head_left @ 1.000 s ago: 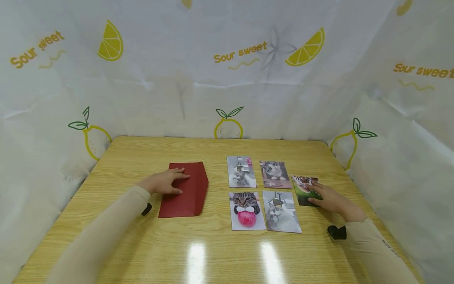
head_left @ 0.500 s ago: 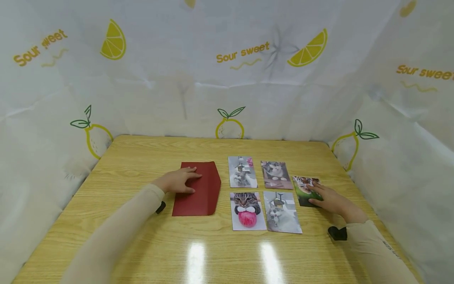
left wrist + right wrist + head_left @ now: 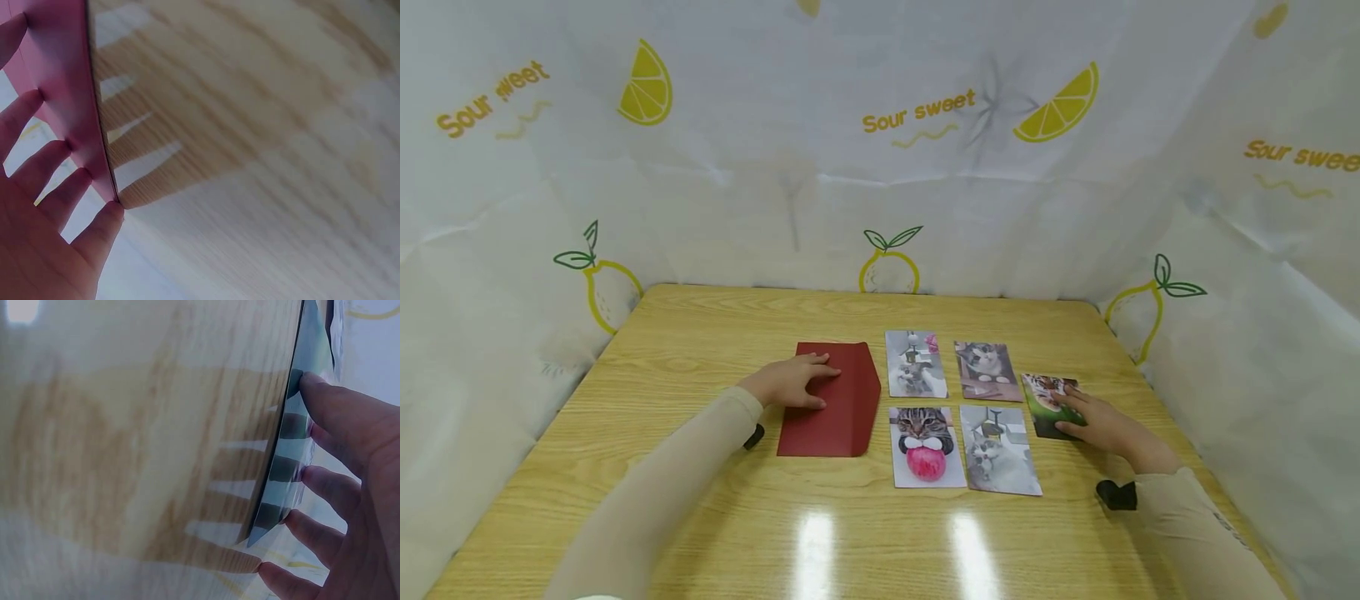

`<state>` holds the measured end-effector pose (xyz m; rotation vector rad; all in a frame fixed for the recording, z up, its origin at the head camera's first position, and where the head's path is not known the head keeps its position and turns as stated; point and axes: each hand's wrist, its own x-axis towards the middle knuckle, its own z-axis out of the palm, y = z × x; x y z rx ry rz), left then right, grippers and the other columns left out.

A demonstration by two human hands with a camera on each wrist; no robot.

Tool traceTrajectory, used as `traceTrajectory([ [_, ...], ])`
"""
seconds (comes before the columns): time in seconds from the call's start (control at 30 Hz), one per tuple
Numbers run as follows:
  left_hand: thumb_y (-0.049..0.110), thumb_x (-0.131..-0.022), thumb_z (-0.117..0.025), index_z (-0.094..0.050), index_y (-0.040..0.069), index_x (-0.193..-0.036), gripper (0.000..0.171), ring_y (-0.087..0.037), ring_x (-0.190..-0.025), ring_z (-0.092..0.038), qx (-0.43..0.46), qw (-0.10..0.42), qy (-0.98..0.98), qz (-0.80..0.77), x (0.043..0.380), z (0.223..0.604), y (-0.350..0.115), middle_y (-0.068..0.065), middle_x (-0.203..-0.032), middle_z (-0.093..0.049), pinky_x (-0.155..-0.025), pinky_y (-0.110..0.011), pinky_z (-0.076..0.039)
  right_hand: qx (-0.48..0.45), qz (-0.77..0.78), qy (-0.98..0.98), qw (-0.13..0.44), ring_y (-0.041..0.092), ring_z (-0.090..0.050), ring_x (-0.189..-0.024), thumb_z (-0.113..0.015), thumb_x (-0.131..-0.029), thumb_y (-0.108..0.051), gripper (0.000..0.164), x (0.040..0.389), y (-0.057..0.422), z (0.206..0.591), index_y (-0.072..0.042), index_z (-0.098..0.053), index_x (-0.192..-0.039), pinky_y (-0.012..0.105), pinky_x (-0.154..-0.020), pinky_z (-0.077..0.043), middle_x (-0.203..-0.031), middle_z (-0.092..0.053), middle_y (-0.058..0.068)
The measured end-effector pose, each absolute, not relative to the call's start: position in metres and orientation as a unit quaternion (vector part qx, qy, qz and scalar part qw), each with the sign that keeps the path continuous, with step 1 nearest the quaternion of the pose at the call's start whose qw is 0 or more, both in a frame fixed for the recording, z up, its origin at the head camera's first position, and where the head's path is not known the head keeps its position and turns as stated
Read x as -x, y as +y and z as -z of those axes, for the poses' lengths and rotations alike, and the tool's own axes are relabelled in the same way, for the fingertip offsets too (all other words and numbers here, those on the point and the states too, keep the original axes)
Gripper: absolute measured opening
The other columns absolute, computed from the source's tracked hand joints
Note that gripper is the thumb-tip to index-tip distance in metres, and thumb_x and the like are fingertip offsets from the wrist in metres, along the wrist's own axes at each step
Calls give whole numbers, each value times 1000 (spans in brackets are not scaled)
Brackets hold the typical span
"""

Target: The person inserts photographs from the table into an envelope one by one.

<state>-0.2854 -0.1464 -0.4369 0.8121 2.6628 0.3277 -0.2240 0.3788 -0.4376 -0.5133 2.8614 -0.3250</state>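
Flat on the wooden table, a red envelope [image 3: 850,425] with its flap to the right lies left of the photo cards. My left hand [image 3: 793,382] rests on it, fingers spread; in the left wrist view the fingertips press the envelope's face [image 3: 59,69]. At the right, my right hand [image 3: 1101,423] touches the tiger photo card [image 3: 1043,417] with extended fingers. The right wrist view has this card [image 3: 281,450] edge-on, with fingertips on its top and one finger on the table beyond it.
Between the hands lie two grey-and-white cat photos [image 3: 917,367] [image 3: 1003,458], a photo of a cat on a ledge [image 3: 988,371] and a tabby photo with a pink ball [image 3: 927,450]. A lemon-print cloth [image 3: 737,208] hangs behind the table [image 3: 737,517].
My left hand has slid the red envelope to the right, close to the photo cards. The right hand stays on the tiger card. The head view has shifted slightly.
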Motion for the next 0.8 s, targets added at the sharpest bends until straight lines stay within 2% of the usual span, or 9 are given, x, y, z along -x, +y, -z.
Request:
traceTrajectory([
  [0.23, 37, -91, -66, -44, 20, -147, 62, -33, -148, -19, -286, 167, 937, -113, 286, 438, -146, -12, -160, -24, -111, -52, -34, 173, 117, 972, 110, 61, -33, -127, -61, -94, -37, 65, 225, 378, 436, 6, -45, -140, 69, -97, -34, -145, -29, 41],
  [0.37, 38, -91, -66, -45, 21, -147, 62, -32, -148, -20, -286, 162, 938, -110, 286, 440, -146, -11, -160, -25, -111, -51, -34, 177, 147, 968, 103, 62, -33, -126, -61, -95, -31, 59, 230, 379, 431, 7, -47, -138, 68, -95, -36, -143, -30, 42],
  [0.47, 37, -91, -67, -45, 21, -147, 62, -32, -148, -21, -286, 162, 938, -113, 286, 440, -146, -11, -159, -25, -111, -52, -34, 173, 179, 965, 87, 58, -42, -121, -57, -98, -24, 53, 235, 379, 424, 10, -46, -137, 65, -91, -42, -139, -37, 41],
  [0.6, 37, -91, -66, -45, 21, -147, 62, -33, -148, -20, -285, 165, 937, -114, 286, 440, -146, -11, -160, -25, -110, -53, -34, 137, 225, 962, 68, 57, -43, -120, -53, -101, -23, 52, 243, 381, 413, 11, -42, -139, 64, -90, -43, -138, -41, 38],
  [0.7, 38, -91, -66, -44, 22, -147, 62, -33, -148, -21, -283, 164, 938, -114, 286, 440, -147, -10, -160, -25, -109, -53, -35, 100, 264, 958, 61, 60, -38, -122, -50, -102, -24, 55, 252, 385, 409, 12, -37, -141, 67, -91, -40, -138, -38, 40],
  [0.8, 38, -91, -66, -44, 22, -147, 62, -33, -147, -21, -282, 165, 938, -113, 286, 439, -147, -10, -160, -25, -109, -53, -36, 63, 295, 951, 68, 58, -39, -121, -50, -102, -27, 59, 258, 390, 410, 12, -33, -143, 65, -90, -42, -137, -36, 41],
])
